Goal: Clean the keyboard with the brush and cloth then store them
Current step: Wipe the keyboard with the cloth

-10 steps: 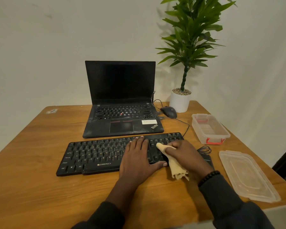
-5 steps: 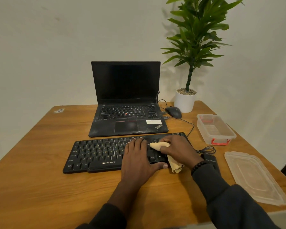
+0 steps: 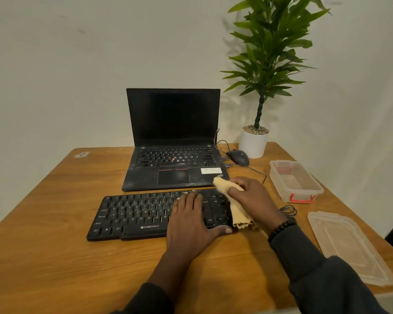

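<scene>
Wooden table [image 3: 55, 257], keyboard [image 3: 141, 214] lengthwise left-right, cloth [image 3: 237, 211] draped across

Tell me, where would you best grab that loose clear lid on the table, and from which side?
Probably the lid's near long edge, from the right side of the table. It lies flat with nothing on it, so only its thin raised rim gives the hands a hold, and that edge reaches close to the table's rim, leaving room for fingers underneath.

Two keyboards (one [image 3: 159, 214] external, one on the laptop [image 3: 175, 155]), one cloth [image 3: 236, 207].
</scene>
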### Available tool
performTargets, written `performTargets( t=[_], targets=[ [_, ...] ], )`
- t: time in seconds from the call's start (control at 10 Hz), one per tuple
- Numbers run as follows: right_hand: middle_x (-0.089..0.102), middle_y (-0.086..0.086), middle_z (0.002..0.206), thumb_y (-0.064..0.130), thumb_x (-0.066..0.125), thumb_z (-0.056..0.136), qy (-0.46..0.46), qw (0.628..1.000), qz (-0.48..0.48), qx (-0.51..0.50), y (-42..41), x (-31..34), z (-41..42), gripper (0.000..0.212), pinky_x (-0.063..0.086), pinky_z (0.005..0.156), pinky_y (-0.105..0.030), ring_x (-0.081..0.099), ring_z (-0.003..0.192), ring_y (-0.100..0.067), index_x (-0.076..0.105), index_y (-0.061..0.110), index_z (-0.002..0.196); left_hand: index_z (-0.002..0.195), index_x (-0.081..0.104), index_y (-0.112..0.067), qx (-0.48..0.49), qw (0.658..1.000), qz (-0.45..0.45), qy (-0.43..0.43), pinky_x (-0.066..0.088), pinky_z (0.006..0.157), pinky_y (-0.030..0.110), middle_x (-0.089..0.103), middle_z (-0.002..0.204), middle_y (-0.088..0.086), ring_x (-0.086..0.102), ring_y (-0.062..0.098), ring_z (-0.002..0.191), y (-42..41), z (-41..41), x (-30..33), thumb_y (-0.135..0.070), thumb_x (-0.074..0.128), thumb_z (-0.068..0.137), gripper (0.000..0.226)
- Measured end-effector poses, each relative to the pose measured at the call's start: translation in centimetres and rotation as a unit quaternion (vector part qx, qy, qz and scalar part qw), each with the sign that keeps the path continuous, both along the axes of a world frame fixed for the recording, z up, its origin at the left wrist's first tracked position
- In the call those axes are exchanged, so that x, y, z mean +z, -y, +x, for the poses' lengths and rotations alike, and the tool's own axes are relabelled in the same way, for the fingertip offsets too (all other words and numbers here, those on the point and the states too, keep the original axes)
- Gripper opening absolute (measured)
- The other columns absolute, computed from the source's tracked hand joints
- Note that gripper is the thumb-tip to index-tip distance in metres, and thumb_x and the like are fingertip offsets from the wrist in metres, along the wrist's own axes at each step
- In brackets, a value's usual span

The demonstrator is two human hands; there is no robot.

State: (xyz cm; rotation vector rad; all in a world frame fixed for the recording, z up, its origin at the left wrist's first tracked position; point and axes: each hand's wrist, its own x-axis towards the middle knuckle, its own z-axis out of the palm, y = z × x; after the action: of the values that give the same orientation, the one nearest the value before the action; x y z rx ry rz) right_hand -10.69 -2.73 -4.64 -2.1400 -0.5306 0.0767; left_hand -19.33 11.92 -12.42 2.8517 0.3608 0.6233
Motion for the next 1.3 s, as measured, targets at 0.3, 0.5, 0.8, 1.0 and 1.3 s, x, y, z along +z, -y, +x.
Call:
performTargets(
  t=[0.3, 0.5, 0.8, 1.0, 1.3],
  targets=[
    [0.059, 0.002, 0.115, 0.025, 0.060, 0.091, 0.184, 0.961, -0.204, 0.015, -5.7, -2.5, 1.1, 0.026, 0.049, 0.080, -0.030, 0.057, 0.102, -0.015, 0.066, 0.025, 0.116, 0.149, 0.030, -0.017, 0.001, 1.000, -0.009, -0.003, 0.014, 0.123, 0.037, 0.032, 0.157, 0.000, 0.023, 0.017, 0.146, 0.1, 0.0, 0.3, -0.099, 0.032, 0.063, 0.119],
    [0.061, 0.005, 0.112, 0.018, 0.056, 0.092, 0.239, 0.933, -0.255, 0.080, -5.1, -2.4, 2.0, 0.025, 0.053, 0.082, -0.034, 0.059, 0.100, -0.015, 0.065, 0.023, 0.115, 0.148, 0.030, -0.020, 0.007, 1.000, -0.022, -0.003, 0.015, 0.122, 0.036, 0.032, 0.155, -0.002, 0.024, 0.016, 0.145, 0.1, 0.0, 0.3, -0.100, 0.031, 0.062, 0.118],
    [0.066, 0.006, 0.108, 0.028, 0.060, 0.092, 0.217, 0.917, -0.328, 0.069, -2.7, -1.2, 4.3, 0.026, 0.052, 0.071, -0.027, 0.060, 0.089, -0.012, 0.063, 0.031, 0.118, 0.152, 0.024, -0.020, 0.012, 0.999, -0.033, -0.014, 0.007, 0.121, 0.035, 0.026, 0.159, -0.003, 0.016, 0.016, 0.147, 0.2, -0.2, 0.5, -0.101, 0.029, 0.063, 0.121],
    [0.067, 0.001, 0.107, 0.029, 0.059, 0.092, 0.186, 0.912, -0.363, 0.041, -1.3, -0.4, 5.6, 0.027, 0.055, 0.079, -0.034, 0.062, 0.093, -0.017, 0.063, 0.028, 0.119, 0.153, 0.024, -0.019, 0.011, 0.999, -0.040, -0.020, 0.008, 0.122, 0.036, 0.024, 0.160, -0.003, 0.016, 0.016, 0.148, 0.2, -0.1, 0.5, -0.101, 0.029, 0.062, 0.122],
    [0.063, -0.005, 0.112, 0.022, 0.055, 0.094, 0.163, 0.935, -0.314, 0.010, -5.7, -1.2, 4.5, 0.026, 0.050, 0.078, -0.032, 0.059, 0.099, -0.021, 0.063, 0.017, 0.119, 0.153, 0.021, -0.019, 0.004, 0.999, -0.038, -0.032, 0.010, 0.123, 0.038, 0.023, 0.160, -0.001, 0.017, 0.018, 0.148, 0.1, 0.0, 0.6, -0.099, 0.033, 0.062, 0.122]
  ],
)
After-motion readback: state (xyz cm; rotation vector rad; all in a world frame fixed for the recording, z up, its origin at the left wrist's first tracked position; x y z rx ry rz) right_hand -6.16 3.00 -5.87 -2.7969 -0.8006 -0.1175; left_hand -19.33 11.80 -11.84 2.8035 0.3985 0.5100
